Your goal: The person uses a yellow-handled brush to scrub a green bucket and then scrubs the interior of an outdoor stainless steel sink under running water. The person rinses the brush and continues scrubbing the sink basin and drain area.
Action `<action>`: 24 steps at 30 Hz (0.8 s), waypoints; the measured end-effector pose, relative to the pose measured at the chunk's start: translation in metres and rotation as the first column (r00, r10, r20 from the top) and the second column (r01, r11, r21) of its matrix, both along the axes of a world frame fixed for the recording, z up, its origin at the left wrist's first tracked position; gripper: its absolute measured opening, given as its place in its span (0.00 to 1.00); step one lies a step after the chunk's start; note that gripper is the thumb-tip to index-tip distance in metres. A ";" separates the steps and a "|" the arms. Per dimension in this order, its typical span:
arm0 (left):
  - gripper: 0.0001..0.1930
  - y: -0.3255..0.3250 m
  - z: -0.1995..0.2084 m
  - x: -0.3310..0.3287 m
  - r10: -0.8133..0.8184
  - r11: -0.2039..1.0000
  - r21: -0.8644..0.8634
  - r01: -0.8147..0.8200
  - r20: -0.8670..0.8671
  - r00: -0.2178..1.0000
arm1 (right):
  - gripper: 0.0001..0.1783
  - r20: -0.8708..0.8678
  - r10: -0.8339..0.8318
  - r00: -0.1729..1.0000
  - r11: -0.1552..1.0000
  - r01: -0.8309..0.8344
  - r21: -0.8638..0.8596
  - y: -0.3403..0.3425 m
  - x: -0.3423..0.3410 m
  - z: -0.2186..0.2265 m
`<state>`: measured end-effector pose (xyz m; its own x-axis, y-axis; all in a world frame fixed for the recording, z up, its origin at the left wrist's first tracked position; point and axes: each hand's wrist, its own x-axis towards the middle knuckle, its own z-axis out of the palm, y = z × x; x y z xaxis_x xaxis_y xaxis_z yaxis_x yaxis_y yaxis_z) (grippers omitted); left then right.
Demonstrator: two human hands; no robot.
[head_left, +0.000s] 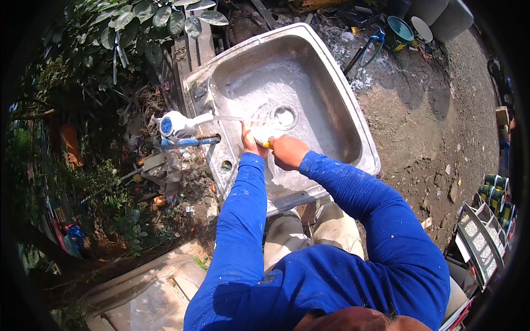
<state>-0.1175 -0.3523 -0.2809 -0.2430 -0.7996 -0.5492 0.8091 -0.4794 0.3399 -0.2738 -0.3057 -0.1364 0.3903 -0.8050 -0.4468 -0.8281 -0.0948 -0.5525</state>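
Both my hands meet over a worn, whitish sink (pixel 345 83), just left of its drain (pixel 285 117). My right hand (pixel 289 151) is closed round a small tool with a yellow handle (pixel 267 145); its kind is unclear in the glare. Against the tool's other end is my left hand (pixel 253 142), thumb stretched out and the other fingers washed out by light and water. Water (pixel 232 118) runs toward my hands from a white tap (pixel 193 122) with a round blue-faced body. Cloudy water and whitish residue coat the basin floor.
A blue pipe (pixel 190 142) comes to the sink's left rim. Leafy plants (pixel 160 19) and rubbish (pixel 176 165) lie beyond it. Buckets (pixel 398 33) stand at the far right. A grey plastic grille (pixel 483 234) is at the near right, a pale panel (pixel 149 292) at the near left.
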 end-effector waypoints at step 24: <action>0.30 -0.013 -0.012 -0.002 0.046 0.996 -0.080 -0.039 0.086 0.995 | 0.14 0.112 0.034 0.993 0.999 -0.034 -0.004 -0.031 -0.003 -0.033</action>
